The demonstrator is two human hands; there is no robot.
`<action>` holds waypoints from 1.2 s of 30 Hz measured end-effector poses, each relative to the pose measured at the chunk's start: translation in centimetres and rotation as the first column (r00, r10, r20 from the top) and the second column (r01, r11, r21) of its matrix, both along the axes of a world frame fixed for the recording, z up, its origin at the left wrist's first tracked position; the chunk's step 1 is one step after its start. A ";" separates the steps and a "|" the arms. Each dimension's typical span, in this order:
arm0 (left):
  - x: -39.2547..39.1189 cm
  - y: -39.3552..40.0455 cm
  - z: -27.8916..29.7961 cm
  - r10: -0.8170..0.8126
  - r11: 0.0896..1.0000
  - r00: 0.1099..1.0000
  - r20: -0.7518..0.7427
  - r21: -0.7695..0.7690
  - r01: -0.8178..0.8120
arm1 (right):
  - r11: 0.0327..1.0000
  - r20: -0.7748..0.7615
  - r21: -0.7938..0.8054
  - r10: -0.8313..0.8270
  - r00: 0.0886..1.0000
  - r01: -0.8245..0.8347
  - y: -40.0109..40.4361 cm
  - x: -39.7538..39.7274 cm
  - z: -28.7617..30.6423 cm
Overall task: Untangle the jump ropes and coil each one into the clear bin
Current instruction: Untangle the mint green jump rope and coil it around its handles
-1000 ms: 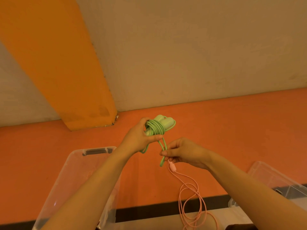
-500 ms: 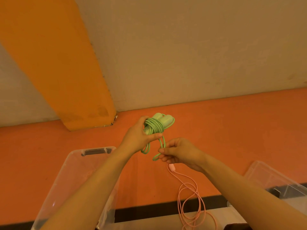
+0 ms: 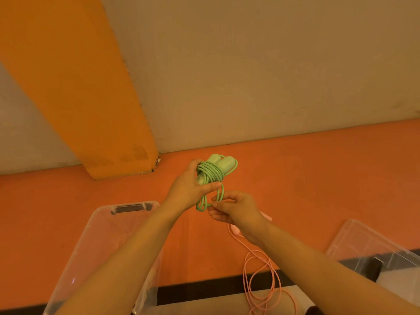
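Note:
A green jump rope (image 3: 213, 171) is wound into a tight bundle around its two pale green handles. My left hand (image 3: 193, 187) grips this bundle, thumb pressed across the cord. A short loop of green cord hangs below it, and my right hand (image 3: 236, 210) pinches that loop's end. A pink jump rope (image 3: 261, 280) also hangs from my right hand, one pink handle showing under the wrist, and its cord trails down in loose loops. The clear bin (image 3: 102, 242) stands open below my left forearm.
A clear lid (image 3: 368, 244) lies at the lower right on a dark surface. An orange wall band and an orange pillar (image 3: 75, 87) fill the background. A pale surface shows at the bottom edge under the pink cord.
My right hand has drawn the hanging green loop up and to the left, so the loop is shorter. The pink handle has slid further under my right wrist. My left hand keeps its grip.

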State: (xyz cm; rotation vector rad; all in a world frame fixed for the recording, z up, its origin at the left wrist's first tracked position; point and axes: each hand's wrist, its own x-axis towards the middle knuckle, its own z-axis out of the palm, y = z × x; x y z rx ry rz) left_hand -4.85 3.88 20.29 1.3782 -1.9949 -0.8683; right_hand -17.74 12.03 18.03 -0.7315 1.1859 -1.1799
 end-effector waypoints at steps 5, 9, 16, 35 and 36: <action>-0.5 0.3 -0.3 -0.003 1.000 1.000 0.009 -0.022 0.004 | 0.999 0.097 -0.021 -0.029 0.995 0.031 0.1 0.6 -0.2; -0.7 0.2 -0.4 0.009 0.999 1.000 0.017 -0.038 -0.008 | 0.998 0.129 -0.051 -0.014 0.991 0.021 0.2 0.9 0.1; -0.8 0.3 -0.6 0.003 1.000 1.000 -0.019 -0.028 -0.004 | 0.997 0.137 -0.080 0.009 0.991 0.002 0.4 1.0 0.5; -0.5 0.2 -0.4 -0.021 1.000 0.999 -0.039 0.007 0.022 | 0.983 -0.218 -0.135 0.091 0.972 -0.122 -0.5 -0.4 -0.2; -0.5 0.3 -0.3 -0.026 1.000 0.999 -0.038 0.008 0.026 | 0.982 -0.230 -0.133 0.098 0.968 -0.131 -0.5 -0.5 -0.1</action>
